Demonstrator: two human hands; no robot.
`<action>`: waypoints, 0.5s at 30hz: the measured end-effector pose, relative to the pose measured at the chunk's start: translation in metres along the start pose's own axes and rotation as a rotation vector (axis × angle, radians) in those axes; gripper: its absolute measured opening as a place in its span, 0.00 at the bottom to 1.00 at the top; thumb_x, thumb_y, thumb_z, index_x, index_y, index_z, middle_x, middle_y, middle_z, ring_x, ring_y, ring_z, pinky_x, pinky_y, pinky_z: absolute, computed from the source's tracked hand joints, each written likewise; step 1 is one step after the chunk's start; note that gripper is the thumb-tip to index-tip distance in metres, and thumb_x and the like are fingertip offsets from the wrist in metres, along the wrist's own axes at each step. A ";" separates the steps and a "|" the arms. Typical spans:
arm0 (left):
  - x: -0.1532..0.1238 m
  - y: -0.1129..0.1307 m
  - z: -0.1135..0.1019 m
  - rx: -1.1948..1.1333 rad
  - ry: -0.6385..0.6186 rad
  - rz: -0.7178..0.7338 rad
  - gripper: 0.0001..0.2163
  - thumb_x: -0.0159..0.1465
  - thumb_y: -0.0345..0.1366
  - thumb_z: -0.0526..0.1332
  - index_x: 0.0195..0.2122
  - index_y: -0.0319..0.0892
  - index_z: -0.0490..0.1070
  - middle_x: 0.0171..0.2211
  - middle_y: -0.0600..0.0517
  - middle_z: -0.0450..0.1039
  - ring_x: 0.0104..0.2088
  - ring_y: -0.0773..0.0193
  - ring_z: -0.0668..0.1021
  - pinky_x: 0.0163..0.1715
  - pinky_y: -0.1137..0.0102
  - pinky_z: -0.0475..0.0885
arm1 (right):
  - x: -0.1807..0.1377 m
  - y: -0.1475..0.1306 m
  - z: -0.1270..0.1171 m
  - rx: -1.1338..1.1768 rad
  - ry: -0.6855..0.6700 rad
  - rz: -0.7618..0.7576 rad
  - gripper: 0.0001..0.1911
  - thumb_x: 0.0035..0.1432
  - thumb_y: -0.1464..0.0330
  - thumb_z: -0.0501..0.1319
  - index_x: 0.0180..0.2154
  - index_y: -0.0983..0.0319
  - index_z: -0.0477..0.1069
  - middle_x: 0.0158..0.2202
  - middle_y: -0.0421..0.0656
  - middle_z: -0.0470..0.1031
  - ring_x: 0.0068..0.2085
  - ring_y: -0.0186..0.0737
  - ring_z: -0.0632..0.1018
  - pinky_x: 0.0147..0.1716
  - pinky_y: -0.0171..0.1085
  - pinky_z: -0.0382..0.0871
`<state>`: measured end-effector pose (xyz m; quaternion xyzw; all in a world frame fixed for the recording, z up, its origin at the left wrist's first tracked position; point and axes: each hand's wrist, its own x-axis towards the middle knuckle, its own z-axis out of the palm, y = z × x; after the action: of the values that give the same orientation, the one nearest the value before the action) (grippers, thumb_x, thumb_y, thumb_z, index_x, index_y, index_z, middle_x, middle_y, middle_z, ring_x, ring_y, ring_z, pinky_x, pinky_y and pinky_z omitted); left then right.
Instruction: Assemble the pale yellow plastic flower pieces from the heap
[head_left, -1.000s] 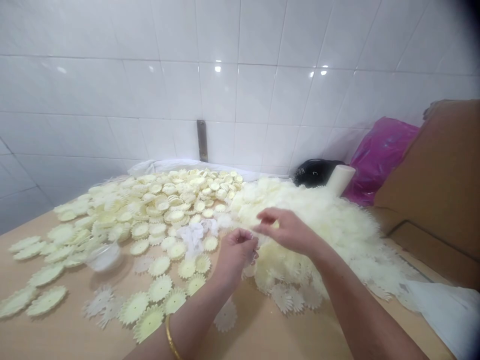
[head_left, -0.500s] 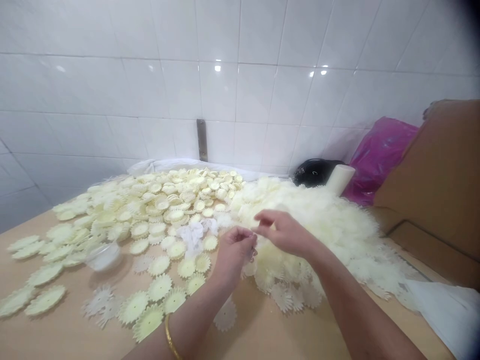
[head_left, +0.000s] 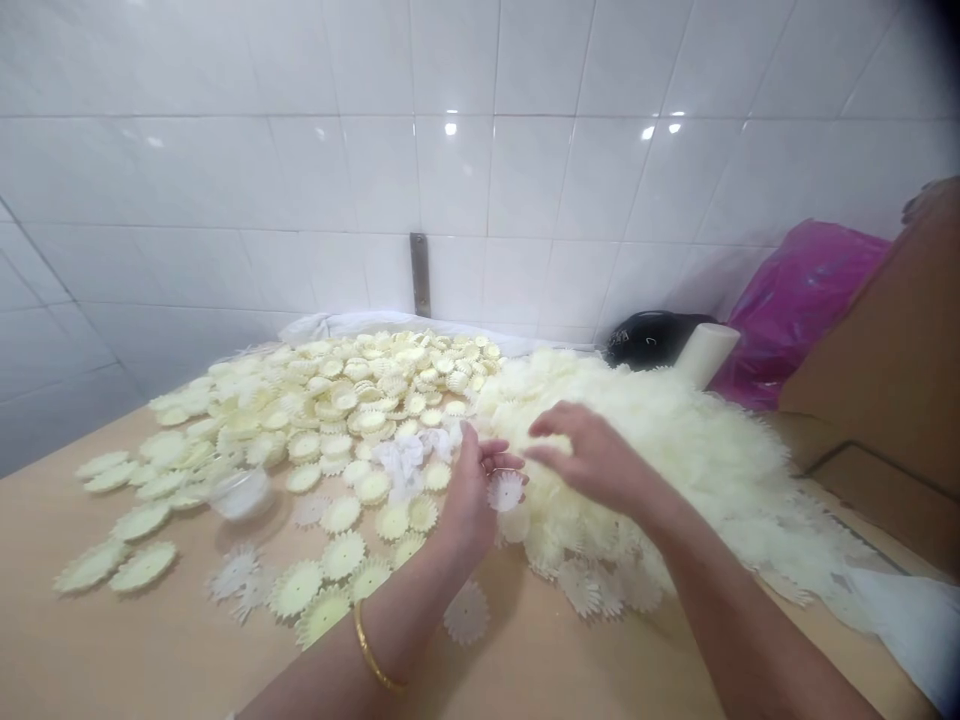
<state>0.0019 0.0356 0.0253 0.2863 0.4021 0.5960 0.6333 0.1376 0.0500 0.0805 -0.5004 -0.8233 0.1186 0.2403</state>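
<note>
My left hand (head_left: pixel 474 500) is raised over the table, thumb up and upper fingers loosely spread. A small white scalloped disc (head_left: pixel 506 491) with a centre hole sits against its lower fingers, which are partly hidden. To its right, my right hand (head_left: pixel 589 455) has thumb and fingers apart, with nothing visible between them. It hovers in front of a big heap of thin, pale, frilly petal discs (head_left: pixel 660 460). Left of my hands spreads a pile of pale yellow scalloped discs (head_left: pixel 342 515), thicker than the loose ones. A single white disc (head_left: pixel 466 612) lies below my left wrist.
A clear plastic tub (head_left: pixel 241 495) stands among the discs at left. Crumpled white material (head_left: pixel 403 465) lies mid-table. Behind the heap are a black item (head_left: pixel 652 338), a cream cylinder (head_left: pixel 707 355) and a magenta bag (head_left: pixel 806 290). A cardboard box (head_left: pixel 892 380) borders the right side.
My left hand has loosened from a pinch; its thumb is raised and the white disc shows more clearly. My right fingers have moved a little away from it. The view has shifted left.
</note>
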 end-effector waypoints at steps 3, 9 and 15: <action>-0.001 -0.002 -0.002 -0.018 -0.041 0.041 0.28 0.51 0.61 0.49 0.33 0.38 0.68 0.28 0.50 0.68 0.25 0.67 0.72 0.23 0.73 0.67 | -0.004 -0.011 0.018 -0.026 -0.095 -0.149 0.11 0.53 0.63 0.57 0.39 0.56 0.70 0.37 0.44 0.67 0.39 0.43 0.68 0.38 0.42 0.62; -0.001 0.001 0.002 -0.051 -0.111 0.104 0.24 0.54 0.56 0.51 0.34 0.36 0.66 0.31 0.48 0.66 0.29 0.66 0.72 0.30 0.71 0.69 | 0.003 -0.010 0.026 -0.090 -0.008 -0.198 0.10 0.55 0.71 0.52 0.26 0.62 0.69 0.31 0.44 0.68 0.34 0.39 0.68 0.35 0.41 0.61; -0.019 0.015 -0.012 0.548 -0.097 0.357 0.11 0.57 0.43 0.55 0.27 0.39 0.66 0.27 0.52 0.67 0.31 0.66 0.70 0.32 0.71 0.67 | 0.005 0.012 -0.016 -0.419 0.314 0.153 0.09 0.54 0.69 0.52 0.35 0.63 0.69 0.36 0.49 0.68 0.39 0.49 0.68 0.36 0.47 0.61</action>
<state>-0.0160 0.0170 0.0351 0.5403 0.4603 0.5528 0.4367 0.1533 0.0588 0.0905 -0.6123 -0.7423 -0.1156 0.2463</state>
